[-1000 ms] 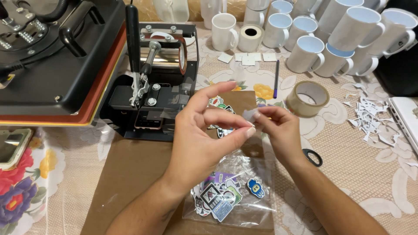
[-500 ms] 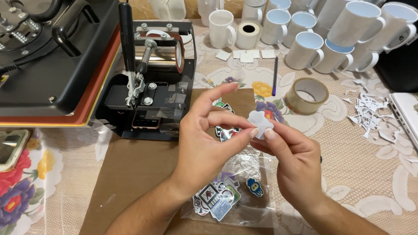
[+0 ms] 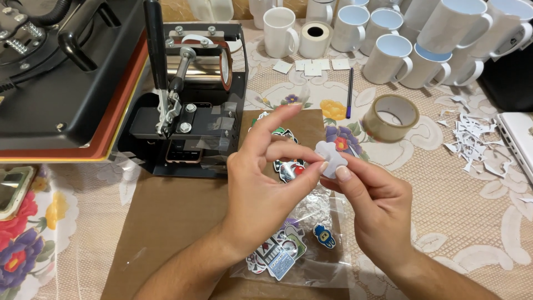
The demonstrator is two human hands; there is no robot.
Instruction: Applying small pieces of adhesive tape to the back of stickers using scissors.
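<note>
Both hands meet over a brown paper sheet (image 3: 166, 222) on the tabletop (image 3: 472, 222): the left hand (image 3: 264, 194) and the right hand (image 3: 372, 208) each pinch the edge of a small white cut-out sticker (image 3: 330, 157), held up between their fingertips. Below them lies a clear plastic bag (image 3: 311, 244) of colourful stickers (image 3: 277, 253), with a black mug press (image 3: 189, 105) just behind and white mugs (image 3: 388, 58) and a tape roll (image 3: 391, 115) farther back

A black mug press (image 3: 191, 97) is positioned at upper left. White mugs (image 3: 388, 33) are grouped to its right. A tape roll (image 3: 390, 116) is placed below the mugs.
</note>
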